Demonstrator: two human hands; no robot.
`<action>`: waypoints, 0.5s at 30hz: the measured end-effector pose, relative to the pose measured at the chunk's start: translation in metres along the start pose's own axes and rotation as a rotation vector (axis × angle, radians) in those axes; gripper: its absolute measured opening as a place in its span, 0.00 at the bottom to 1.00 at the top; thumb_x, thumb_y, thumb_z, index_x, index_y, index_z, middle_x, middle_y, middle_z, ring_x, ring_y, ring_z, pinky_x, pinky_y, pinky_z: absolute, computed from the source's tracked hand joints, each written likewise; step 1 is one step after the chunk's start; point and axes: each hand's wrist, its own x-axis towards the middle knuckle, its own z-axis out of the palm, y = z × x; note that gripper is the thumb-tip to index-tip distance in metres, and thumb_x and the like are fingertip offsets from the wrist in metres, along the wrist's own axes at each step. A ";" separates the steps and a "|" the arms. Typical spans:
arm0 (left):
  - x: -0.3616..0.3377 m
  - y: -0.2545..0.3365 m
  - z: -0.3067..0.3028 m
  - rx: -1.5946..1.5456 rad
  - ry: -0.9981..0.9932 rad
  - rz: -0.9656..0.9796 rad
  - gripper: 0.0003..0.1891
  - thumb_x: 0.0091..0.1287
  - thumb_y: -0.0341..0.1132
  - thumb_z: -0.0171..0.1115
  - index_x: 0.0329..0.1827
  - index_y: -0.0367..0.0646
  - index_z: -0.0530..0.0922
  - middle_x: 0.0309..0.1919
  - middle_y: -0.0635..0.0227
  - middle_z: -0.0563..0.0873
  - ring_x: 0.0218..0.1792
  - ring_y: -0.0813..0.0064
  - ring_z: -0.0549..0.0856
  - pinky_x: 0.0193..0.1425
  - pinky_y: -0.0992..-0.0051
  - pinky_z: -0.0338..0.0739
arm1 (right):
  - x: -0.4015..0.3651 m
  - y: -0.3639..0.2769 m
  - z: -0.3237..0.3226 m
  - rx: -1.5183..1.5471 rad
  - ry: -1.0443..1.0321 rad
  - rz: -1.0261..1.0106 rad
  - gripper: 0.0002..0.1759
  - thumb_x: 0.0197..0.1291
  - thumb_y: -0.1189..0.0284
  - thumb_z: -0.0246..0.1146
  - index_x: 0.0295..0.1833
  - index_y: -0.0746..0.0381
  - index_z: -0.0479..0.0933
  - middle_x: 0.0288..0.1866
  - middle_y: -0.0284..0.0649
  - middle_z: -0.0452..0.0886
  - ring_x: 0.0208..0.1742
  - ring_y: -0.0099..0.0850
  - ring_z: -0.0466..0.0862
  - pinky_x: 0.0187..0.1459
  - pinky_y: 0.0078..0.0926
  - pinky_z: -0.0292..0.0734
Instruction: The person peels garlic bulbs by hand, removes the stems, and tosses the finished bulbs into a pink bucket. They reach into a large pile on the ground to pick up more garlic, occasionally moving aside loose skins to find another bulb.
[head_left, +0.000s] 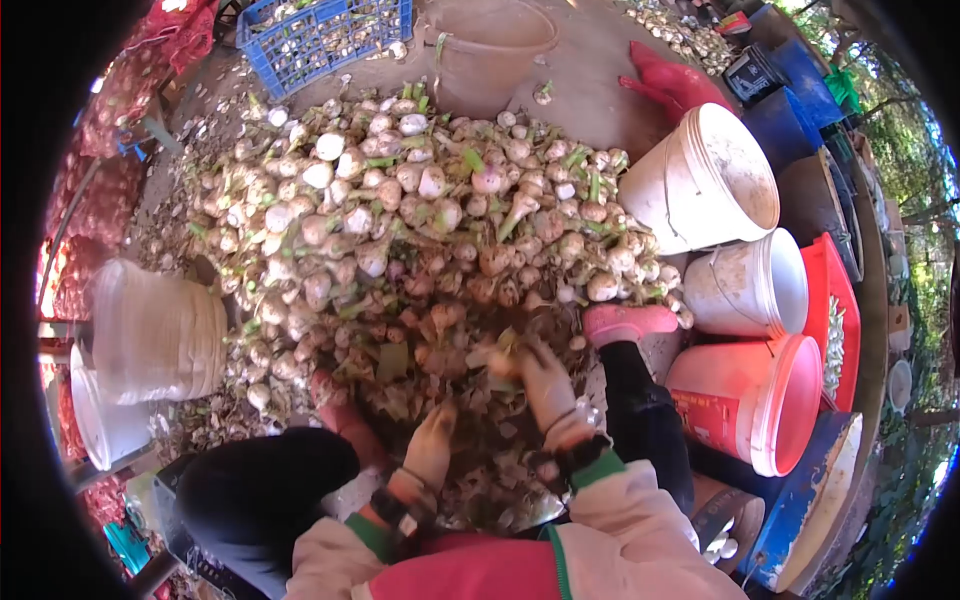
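Note:
A large heap of pale bulbs (pixel 400 210), some with short green stems, spreads over the ground in front of me. My left hand (pixel 430 450) is low at the heap's near edge, fingers pressed together and pointing forward; what they hold, if anything, is too small to make out. To its right, my right hand (pixel 540 380) reaches toward the bulbs, its fingers closed around a blurred, pale orange bulb (pixel 503 362). Loose peels and scraps (pixel 480 470) lie between and below both hands.
White buckets (pixel 690 185) and a red bucket (pixel 755 400) stand on the right, beside a red tray (pixel 830 290). Stacked pale buckets (pixel 160 330) are at left. A blue crate (pixel 325 40) and a brown tub (pixel 490 60) stand behind the heap. My pink-shod foot (pixel 625 322) touches the heap's edge.

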 end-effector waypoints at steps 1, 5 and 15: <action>-0.007 0.009 0.008 -0.369 0.028 -0.068 0.21 0.75 0.47 0.49 0.58 0.39 0.75 0.46 0.61 0.84 0.43 0.68 0.85 0.50 0.71 0.79 | -0.023 -0.036 0.003 0.194 -0.100 0.149 0.16 0.58 0.70 0.64 0.50 0.64 0.77 0.51 0.52 0.79 0.53 0.47 0.79 0.55 0.36 0.75; -0.020 -0.018 -0.003 -0.447 -0.033 0.274 0.16 0.76 0.45 0.49 0.53 0.41 0.75 0.41 0.64 0.84 0.40 0.72 0.84 0.47 0.73 0.79 | -0.050 -0.144 -0.031 -0.184 0.042 -0.120 0.09 0.61 0.69 0.63 0.39 0.64 0.79 0.43 0.50 0.82 0.46 0.46 0.82 0.46 0.37 0.78; -0.051 -0.005 -0.037 -0.402 -0.050 0.489 0.14 0.76 0.40 0.50 0.51 0.39 0.75 0.29 0.67 0.81 0.26 0.73 0.80 0.27 0.76 0.74 | -0.118 -0.231 -0.079 -0.132 -0.034 -0.149 0.17 0.60 0.67 0.63 0.19 0.60 0.74 0.20 0.45 0.76 0.24 0.47 0.79 0.26 0.43 0.72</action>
